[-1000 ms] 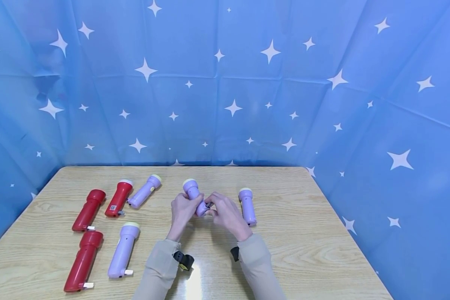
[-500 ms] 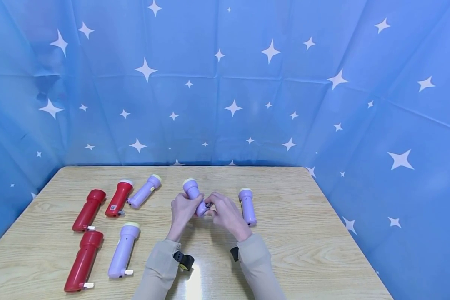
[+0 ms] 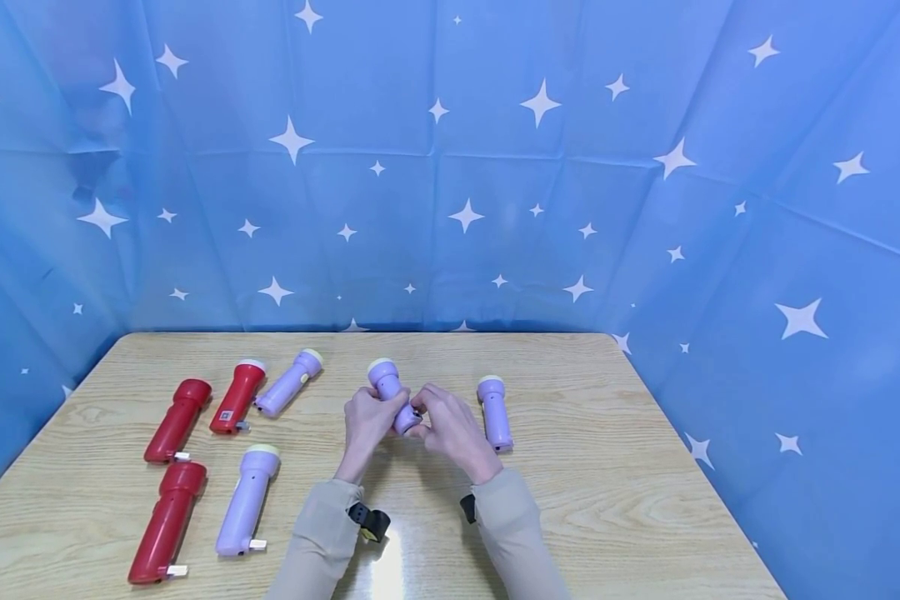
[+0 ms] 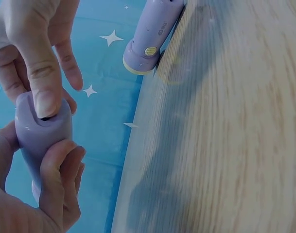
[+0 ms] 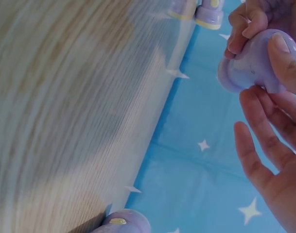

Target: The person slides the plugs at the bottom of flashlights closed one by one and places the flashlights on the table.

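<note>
Over the middle of the table, my left hand point(image 3: 365, 423) grips a purple flashlight point(image 3: 385, 379) around its body. The pale-rimmed head points away and to the left. My right hand point(image 3: 453, 429) pinches the tail end. In the left wrist view, the right thumb presses by a dark slot in the flashlight's tail point(image 4: 40, 138), while the left fingers point(image 4: 53, 170) curl around the body. From the right wrist view, the thumb lies over the flashlight's rounded end point(image 5: 250, 63) and the fingers touch its underside. Whether a plug sits inside the slot is hidden.
Just right of the hands lies another purple flashlight point(image 3: 496, 414). On the left are a purple flashlight point(image 3: 290, 385), a purple one with its plug out point(image 3: 246, 504), and red flashlights point(image 3: 238, 398), point(image 3: 178, 422), point(image 3: 167, 525). A blue star-patterned curtain point(image 3: 435, 192) hangs behind the table point(image 3: 630, 500).
The held flashlight has shifted and turned slightly, moving a little right and nearer. A silvery piece seen at its tail beside the right fingers no longer shows. The other flashlights have not moved.
</note>
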Tool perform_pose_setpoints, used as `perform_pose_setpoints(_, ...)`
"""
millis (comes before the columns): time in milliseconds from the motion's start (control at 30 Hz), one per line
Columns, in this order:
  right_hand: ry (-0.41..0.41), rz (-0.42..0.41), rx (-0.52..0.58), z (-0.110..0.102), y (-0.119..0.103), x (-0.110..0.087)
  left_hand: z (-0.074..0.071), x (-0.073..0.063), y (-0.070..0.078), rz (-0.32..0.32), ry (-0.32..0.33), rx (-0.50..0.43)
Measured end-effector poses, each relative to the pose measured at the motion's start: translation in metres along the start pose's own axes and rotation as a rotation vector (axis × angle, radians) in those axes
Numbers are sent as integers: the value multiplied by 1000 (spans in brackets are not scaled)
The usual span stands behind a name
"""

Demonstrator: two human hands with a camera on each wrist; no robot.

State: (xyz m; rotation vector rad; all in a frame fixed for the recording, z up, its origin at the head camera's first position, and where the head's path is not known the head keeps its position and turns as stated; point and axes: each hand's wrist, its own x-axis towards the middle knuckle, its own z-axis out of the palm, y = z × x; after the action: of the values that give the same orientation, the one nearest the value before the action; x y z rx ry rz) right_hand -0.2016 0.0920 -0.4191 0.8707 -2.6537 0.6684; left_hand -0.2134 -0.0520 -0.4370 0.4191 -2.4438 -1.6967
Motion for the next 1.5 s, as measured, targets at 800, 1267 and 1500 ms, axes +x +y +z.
perform_pose_setpoints(800, -19, 15, -22, 0, 1, 1, 1, 1, 1, 14, 17, 4)
perform_pose_setpoints(1267, -58, 53, -10, -6, 16, -3, 9, -1, 10, 51, -29, 89)
perform_pose_setpoints(1500, -75, 152, 14, -23, 36, -11, 21, 0, 11, 59, -122, 125)
